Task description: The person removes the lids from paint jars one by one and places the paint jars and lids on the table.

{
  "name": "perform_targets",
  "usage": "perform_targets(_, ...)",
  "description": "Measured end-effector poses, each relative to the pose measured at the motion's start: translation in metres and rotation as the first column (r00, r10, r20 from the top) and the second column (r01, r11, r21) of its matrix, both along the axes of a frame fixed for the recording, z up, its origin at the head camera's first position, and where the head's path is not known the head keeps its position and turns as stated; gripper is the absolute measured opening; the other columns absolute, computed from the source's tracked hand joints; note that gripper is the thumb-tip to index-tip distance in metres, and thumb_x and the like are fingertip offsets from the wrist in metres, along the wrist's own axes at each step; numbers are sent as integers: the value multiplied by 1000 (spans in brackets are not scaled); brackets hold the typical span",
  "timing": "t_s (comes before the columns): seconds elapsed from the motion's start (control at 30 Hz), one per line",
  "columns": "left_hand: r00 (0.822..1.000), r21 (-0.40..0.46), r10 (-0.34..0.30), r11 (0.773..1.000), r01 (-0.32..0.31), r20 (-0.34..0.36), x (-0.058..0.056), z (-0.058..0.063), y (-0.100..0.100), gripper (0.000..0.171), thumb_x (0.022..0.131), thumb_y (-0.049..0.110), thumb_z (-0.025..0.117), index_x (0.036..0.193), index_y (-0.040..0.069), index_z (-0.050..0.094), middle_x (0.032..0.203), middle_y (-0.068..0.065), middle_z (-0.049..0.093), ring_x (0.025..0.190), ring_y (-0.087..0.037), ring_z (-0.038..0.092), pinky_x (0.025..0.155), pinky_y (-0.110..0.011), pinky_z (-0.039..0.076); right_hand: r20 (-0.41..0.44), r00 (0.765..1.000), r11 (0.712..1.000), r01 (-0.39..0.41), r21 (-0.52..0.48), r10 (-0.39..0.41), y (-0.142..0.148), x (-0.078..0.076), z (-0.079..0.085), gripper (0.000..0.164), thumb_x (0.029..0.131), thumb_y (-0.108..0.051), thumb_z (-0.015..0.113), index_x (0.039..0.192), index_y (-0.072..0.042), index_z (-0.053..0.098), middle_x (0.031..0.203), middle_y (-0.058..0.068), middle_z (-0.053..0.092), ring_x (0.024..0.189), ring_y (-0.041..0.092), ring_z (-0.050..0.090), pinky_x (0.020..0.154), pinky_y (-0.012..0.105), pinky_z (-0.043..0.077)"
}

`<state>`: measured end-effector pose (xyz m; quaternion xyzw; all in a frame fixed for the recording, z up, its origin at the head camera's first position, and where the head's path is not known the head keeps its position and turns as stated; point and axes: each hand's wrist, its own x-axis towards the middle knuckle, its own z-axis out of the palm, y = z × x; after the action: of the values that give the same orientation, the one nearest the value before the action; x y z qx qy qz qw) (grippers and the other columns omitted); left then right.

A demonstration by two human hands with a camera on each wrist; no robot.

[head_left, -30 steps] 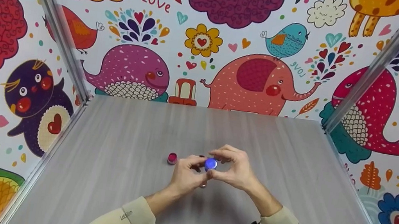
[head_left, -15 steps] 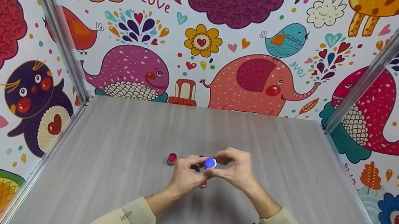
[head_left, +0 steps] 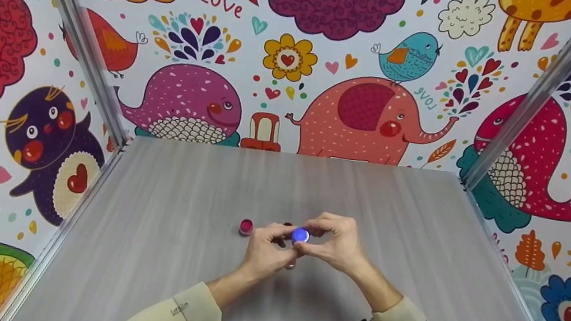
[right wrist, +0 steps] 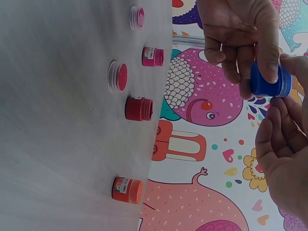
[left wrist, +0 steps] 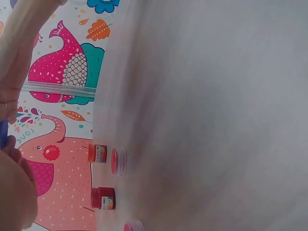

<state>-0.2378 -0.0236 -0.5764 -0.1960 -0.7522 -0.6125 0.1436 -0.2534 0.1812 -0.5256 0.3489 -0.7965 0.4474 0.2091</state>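
Note:
Held up over the table between both hands is a small blue paint jar (head_left: 300,235), its blue side and ridged end showing in the right wrist view (right wrist: 264,82). My left hand (head_left: 266,251) grips the body of the jar with thumb and fingers. From the other side, the fingertips of my right hand (head_left: 335,241) pinch its ridged end. Only a sliver of the blue jar shows at the edge of the left wrist view, where fingers cover the rest.
On the grey table (head_left: 160,278) stand an open pink paint jar (right wrist: 153,56), an open red paint jar (right wrist: 139,109) and an orange paint jar (right wrist: 127,190). Two clear-rimmed lids, one red inside (right wrist: 118,77) and one pink inside (right wrist: 137,18), lie near them. Printed walls enclose the table.
The right hand's upper fingers have shifted slightly down and right around the blue jar's end. The left hand and the jar stay almost where they were.

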Motion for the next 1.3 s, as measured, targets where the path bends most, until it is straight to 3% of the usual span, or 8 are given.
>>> perform_targets(0.2, 1000, -10, -10, 1000, 10, -10, -1, 0, 0, 31, 83, 12, 99, 113, 11, 90, 101, -8, 88, 92, -8, 76, 78, -44, 68, -15, 998, 998, -64, -13, 64, 0, -1, 0, 26, 77, -6, 100, 100, -9, 89, 88, 7, 82, 76, 28, 77, 69, 35, 65)
perform_targets(0.5, 1000, -13, -16, 1000, 15, -8, 1, 3, 0, 33, 82, 11, 98, 114, 11, 90, 99, -7, 87, 90, -8, 76, 77, -31, 66, 32, 994, 994, -102, 32, 101, 3, -1, 2, 29, 78, -7, 99, 105, -12, 90, 92, 4, 81, 82, 25, 78, 77, 16, 59)
perform_targets(0.73, 999, -1, -23, 1000, 23, -38, 1, 2, 1, 35, 82, 13, 99, 116, 11, 90, 95, -7, 87, 86, -14, 77, 75, -29, 65, 13, 992, 991, -124, 45, 123, -1, 6, 13, 33, 72, 7, 93, 103, -3, 89, 89, 13, 78, 79, 31, 75, 72, 31, 64)
perform_targets(0.9, 998, -13, -33, 999, 33, -60, 1, 1, 1, 35, 83, 15, 100, 116, 13, 90, 96, -5, 88, 88, -4, 75, 75, -30, 66, 0, 985, 984, -174, 38, 174, -6, 17, 34, 30, 72, 11, 88, 102, 4, 87, 88, 19, 76, 78, 33, 73, 73, 24, 60)
perform_targets(0.97, 997, -15, -35, 999, 34, -63, 1, 1, 0, 34, 83, 16, 100, 116, 13, 90, 97, -5, 88, 89, -4, 75, 75, -30, 66, 12, 983, 983, -182, 35, 181, -6, 18, 37, 30, 72, 11, 88, 102, 4, 87, 88, 20, 76, 79, 34, 73, 72, 29, 62)
perform_targets(1.07, 998, -17, -34, 999, 33, -60, 1, 1, -1, 33, 83, 16, 100, 115, 12, 90, 97, -5, 88, 89, -5, 75, 75, -30, 66, 17, 984, 983, -176, 46, 175, -3, 10, 25, 30, 74, 7, 89, 103, 1, 87, 90, 16, 77, 80, 31, 74, 70, 43, 65)
perform_targets(1.2, 999, -16, -27, 1000, 26, -44, 2, 1, -1, 32, 83, 15, 101, 113, 12, 90, 98, -6, 88, 90, -6, 76, 75, -30, 67, 49, 989, 987, -145, 74, 142, 4, -1, 6, 35, 79, -4, 91, 114, -8, 88, 98, 7, 82, 84, 25, 76, 72, 39, 64)
perform_targets(1.3, 999, -23, -16, 1000, 15, -42, 3, 0, 1, 30, 83, 17, 101, 110, 11, 90, 98, -7, 87, 90, -9, 77, 75, -32, 67, 58, 992, 989, -119, 93, 114, 7, -3, 1, 44, 81, -13, 93, 124, -13, 85, 101, 3, 83, 85, 17, 75, 72, 33, 62)
